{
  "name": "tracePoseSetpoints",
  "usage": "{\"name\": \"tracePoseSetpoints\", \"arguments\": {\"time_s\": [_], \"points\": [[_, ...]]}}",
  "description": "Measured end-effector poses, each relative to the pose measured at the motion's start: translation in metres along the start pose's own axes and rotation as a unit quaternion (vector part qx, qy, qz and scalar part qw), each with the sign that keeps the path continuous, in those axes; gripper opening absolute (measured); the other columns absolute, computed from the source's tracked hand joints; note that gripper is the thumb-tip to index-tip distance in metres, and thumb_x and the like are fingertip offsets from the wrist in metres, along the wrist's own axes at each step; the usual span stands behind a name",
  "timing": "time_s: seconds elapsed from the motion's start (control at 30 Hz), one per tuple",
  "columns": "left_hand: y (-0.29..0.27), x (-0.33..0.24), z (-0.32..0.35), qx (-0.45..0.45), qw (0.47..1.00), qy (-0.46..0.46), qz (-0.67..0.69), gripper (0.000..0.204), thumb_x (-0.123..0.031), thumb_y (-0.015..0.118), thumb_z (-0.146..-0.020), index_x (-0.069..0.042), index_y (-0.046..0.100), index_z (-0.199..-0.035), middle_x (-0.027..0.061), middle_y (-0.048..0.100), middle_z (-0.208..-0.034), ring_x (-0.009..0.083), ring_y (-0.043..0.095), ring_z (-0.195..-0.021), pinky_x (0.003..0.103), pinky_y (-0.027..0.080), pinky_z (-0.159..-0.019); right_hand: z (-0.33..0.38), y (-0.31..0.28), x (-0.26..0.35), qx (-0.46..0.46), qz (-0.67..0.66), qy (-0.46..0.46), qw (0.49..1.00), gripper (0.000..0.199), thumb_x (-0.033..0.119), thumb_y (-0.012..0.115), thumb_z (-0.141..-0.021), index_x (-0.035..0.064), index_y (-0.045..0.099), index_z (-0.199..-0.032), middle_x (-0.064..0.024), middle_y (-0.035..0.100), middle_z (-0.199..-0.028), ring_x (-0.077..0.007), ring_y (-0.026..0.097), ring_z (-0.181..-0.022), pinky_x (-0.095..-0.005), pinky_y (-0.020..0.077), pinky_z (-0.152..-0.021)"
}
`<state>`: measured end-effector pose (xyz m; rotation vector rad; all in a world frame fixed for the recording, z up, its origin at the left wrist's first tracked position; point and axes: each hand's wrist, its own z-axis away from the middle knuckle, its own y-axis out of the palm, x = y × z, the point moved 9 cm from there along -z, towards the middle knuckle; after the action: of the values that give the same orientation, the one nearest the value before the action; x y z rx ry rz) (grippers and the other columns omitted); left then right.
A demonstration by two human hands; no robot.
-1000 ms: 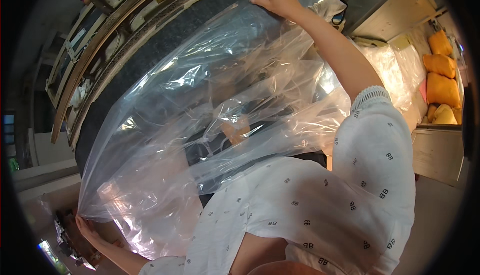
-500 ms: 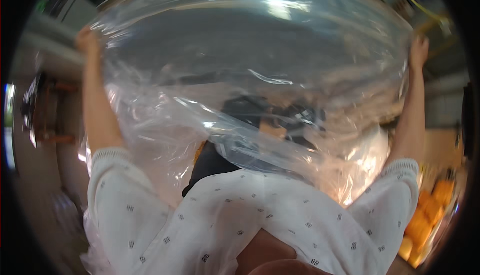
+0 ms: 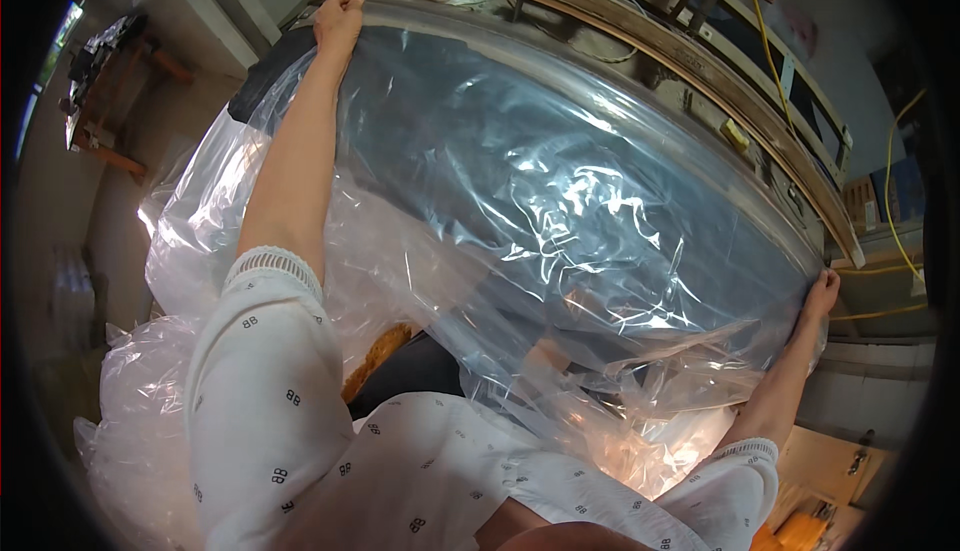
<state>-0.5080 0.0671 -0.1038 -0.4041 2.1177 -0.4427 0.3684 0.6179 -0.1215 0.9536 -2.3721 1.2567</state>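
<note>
Presently, 1 sheet [image 3: 560, 211], clear plastic, large, crinkled and glossy: stretched wide between 2 raised hands, spread over a dark surface [image 3: 440, 101] behind it, lower part bunched in folds against the person's body.

Left hand [image 3: 338, 19]: arm up at upper left, fingers curled shut over the sheet's top edge, gripping it.

Right hand [image 3: 822, 293]: arm out at the right, fingers closed on the sheet's far edge, pinching it; exact finger spread too small to tell.

Sleeves [image 3: 270, 391]: white, small dark pattern, lace cuffs, on both arms.

Frame [image 3: 640, 31]: wooden, long, curved by the lens, running from top centre down to the right just above the sheet's upper edge; touching or apart cannot be told.

Cables [image 3: 890, 211]: yellow, near the right edge, beside the frame.

More plastic [image 3: 140, 411]: clear, heaped at lower left, just beside the left sleeve.

Orange-brown item [image 3: 378, 356]: seen through the plastic below the left arm; kind cannot be told.
</note>
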Motion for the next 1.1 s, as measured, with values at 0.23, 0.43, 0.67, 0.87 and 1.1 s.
{"name": "tracePoseSetpoints", "arguments": {"time_s": [0.23,0.43,0.67,0.87,1.1], "points": [[0.002,-0.006,-0.004,0.005,1.0,-0.002,0.025,0.028,-0.027,0.06,-0.073,-0.006,0.065,-0.09,0.0073,0.065,-0.079,0.0227,0.061,-0.078,0.031,0.045,-0.074,-0.001,-0.001,0.018,0.005,0.032,0.026,0.999,0.029,0.024,0.058,-0.081,-0.0033,0.055,-0.09,-0.0101,0.057,-0.085,-0.0205,0.051,-0.078,-0.0305,0.0411,-0.074],[0.004,0.031,-0.013,0.0,0.995,-0.098,0.02,0.029,-0.02,0.058,-0.076,0.0,0.054,-0.097,0.0088,0.06,-0.079,0.0196,0.061,-0.073,0.032,0.047,-0.071,0.006,-0.023,0.054,-0.109,0.175,-0.049,0.977,0.037,0.029,0.058,-0.08,-0.0075,0.052,-0.078,-0.0177,0.054,-0.079,-0.0277,0.049,-0.074,-0.0388,0.0401,-0.073],[-0.003,0.046,-0.012,-0.037,0.902,-0.206,0.378,0.02,-0.012,0.044,-0.083,0.006,0.051,-0.088,0.0153,0.058,-0.079,0.0212,0.059,-0.061,0.031,0.052,-0.055,0.003,-0.023,0.034,-0.06,0.026,0.078,0.995,0.04,0.026,0.05,-0.084,-0.0126,0.058,-0.088,-0.0246,0.06,-0.087,-0.0331,0.056,-0.082,-0.041,0.0413,-0.075],[-0.032,0.065,-0.064,-0.061,0.962,0.136,-0.229,0.03,-0.022,0.039,-0.085,-0.004,0.059,-0.097,0.0186,0.061,-0.092,0.0356,0.057,-0.087,0.046,0.043,-0.075,-0.003,-0.024,0.046,-0.055,0.203,-0.028,0.977,0.038,0.029,0.047,-0.086,-0.0043,0.064,-0.085,-0.0251,0.061,-0.087,-0.035,0.06,-0.077,-0.0407,0.0458,-0.068],[-0.007,0.052,-0.038,0.267,0.96,-0.026,0.077,0.037,-0.031,0.057,-0.084,-0.004,0.06,-0.109,0.0065,0.06,-0.105,0.0159,0.053,-0.097,0.026,0.037,-0.087,0.068,-0.032,0.173,-0.077,0.343,-0.185,0.918,0.019,0.027,0.051,-0.079,0.0092,0.056,-0.083,-0.0089,0.057,-0.087,-0.0286,0.054,-0.085,-0.0439,0.04,-0.07]]}}
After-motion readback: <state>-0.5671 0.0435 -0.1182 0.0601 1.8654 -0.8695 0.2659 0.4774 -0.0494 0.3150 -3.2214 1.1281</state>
